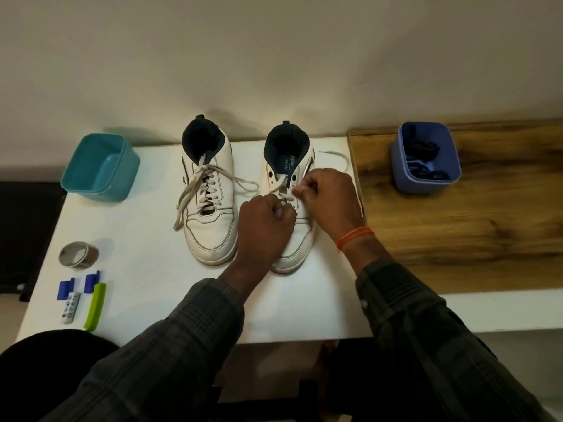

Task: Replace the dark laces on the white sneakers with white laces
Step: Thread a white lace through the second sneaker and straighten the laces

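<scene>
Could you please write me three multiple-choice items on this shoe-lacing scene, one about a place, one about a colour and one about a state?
1. Where does the blue tub with the dark laces stand?
A. on the wooden surface to the right
B. between the sneakers
C. beside the tape roll

2. What colour is the tub left of the sneakers?
A. red
B. teal
C. black

3. What state is the left sneaker in?
A. laced with a white lace
B. laced with a dark lace
C. without any lace

Answers: 1 A, the tub sits on the wood grain, off the white board. 2 B, its walls show teal. 3 A, white lace crosses its eyelets, ends loose, while both hands work on the right sneaker.
</scene>
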